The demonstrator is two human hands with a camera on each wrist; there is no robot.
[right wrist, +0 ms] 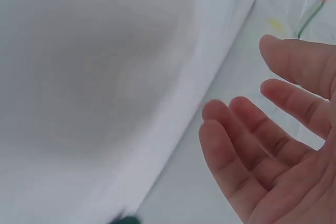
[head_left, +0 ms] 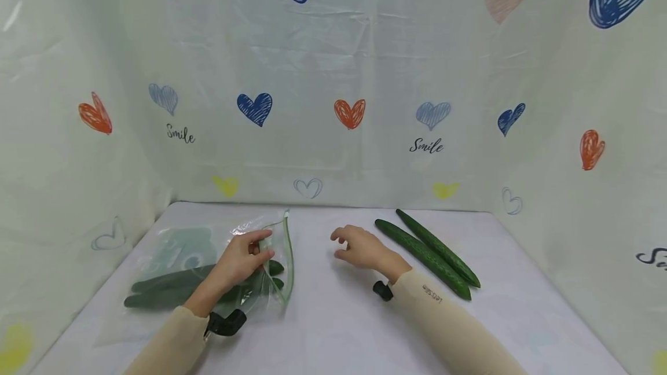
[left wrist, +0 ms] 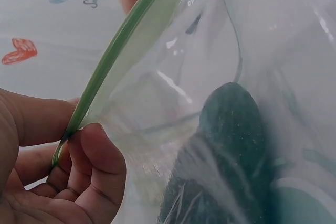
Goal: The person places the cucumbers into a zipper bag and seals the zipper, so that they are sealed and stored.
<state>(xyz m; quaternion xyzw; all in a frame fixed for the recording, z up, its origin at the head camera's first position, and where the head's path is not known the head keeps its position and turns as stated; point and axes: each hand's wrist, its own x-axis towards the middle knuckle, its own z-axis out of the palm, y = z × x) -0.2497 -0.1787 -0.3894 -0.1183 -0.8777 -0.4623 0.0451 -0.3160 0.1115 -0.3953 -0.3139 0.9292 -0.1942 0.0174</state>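
Observation:
On the left of the table lies a clear zip bag with a green zip edge. My left hand pinches that edge between thumb and fingers, and the bag's mouth gapes. Inside the bag are cucumbers, seen through the plastic; their rounded ends point to the mouth. My right hand hovers above the table between the bag and two loose cucumbers. In the right wrist view its fingers are loosely bent with nothing in them. The two loose cucumbers lie side by side on the right.
A white cloth covers the table. Behind and at both sides hangs a pale curtain printed with hearts and words. Each wrist wears a small black camera, such as the left one.

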